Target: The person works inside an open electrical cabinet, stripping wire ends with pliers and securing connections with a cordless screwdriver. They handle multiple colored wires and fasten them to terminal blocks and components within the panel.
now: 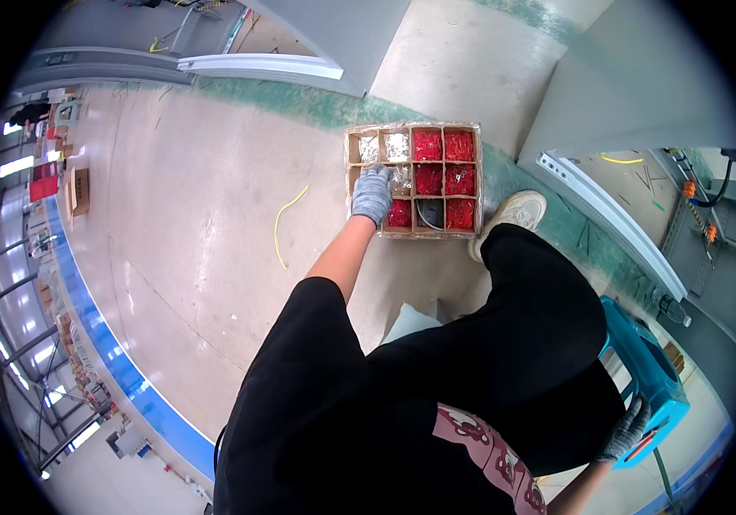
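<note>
Overlapping box [428,234] and stool [653,371] edges, left hand [373,194] and right hand [627,431] are hiding fingers' spread and grip. Floor [200,206] is stretching leftward.

We look steeply down from head height through one fisheye, picture upright. Our bent leg [514,309] is near, the compartment box [428,235] farther off on the floor [205,189]; the distant hall [54,352] curves along the left rim.

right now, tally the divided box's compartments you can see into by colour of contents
Red compartments: 6
Silvery compartments: 3
Dark grey compartment: 1
Total: 10; the left hand obscures the others
</note>
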{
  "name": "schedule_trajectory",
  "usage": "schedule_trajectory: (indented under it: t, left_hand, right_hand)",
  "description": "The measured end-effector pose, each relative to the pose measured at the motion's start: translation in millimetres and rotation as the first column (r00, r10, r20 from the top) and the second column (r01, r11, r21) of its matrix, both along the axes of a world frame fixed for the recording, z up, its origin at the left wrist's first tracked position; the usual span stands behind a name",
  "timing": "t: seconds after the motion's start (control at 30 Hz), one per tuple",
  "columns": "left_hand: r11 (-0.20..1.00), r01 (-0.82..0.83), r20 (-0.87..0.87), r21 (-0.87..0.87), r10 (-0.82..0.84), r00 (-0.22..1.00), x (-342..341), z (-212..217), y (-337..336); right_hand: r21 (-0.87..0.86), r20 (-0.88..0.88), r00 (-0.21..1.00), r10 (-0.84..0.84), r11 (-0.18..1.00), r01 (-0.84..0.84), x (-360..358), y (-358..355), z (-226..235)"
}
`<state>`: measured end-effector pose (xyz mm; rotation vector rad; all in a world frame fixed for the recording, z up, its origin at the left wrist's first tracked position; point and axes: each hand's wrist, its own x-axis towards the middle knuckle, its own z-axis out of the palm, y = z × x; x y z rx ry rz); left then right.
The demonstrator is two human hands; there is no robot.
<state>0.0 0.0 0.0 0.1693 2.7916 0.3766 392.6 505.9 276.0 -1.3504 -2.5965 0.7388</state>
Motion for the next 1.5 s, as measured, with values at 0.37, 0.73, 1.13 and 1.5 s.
schedule_trajectory:
  t: [0.37,0.73,1.13,1.5]
  left_hand:
    - [0.340,0.888,0.657,-0.310,-0.599,0.458,-110.7,-119.8,11.4]
    - [0.995,0.065,0.253,0.076,-0.082,0.964,-80.6,-77.0,6.0]
    - [0.036,-0.683,0.628,0.729,0.360,0.690,-66.0,-30.4,-6.5]
    - [-0.035,-0.585,0.563,0.811,0.321,0.761,-48.3,2.8,-31.3]
  right_hand:
    - [-0.036,-0.007,1.000,-0.022,0.999,0.021,-21.0,9.7,-6.3]
    - [0.004,-0.062,0.997,-0.045,0.999,0.045,-23.8,-1.9,1.0]
    - [-0.124,-0.254,0.962,-0.097,0.990,0.067,-28.1,-11.6,-9.3]
    - [-0.159,-0.202,0.976,-0.082,0.986,0.050,-22.2,-8.1,-11.4]
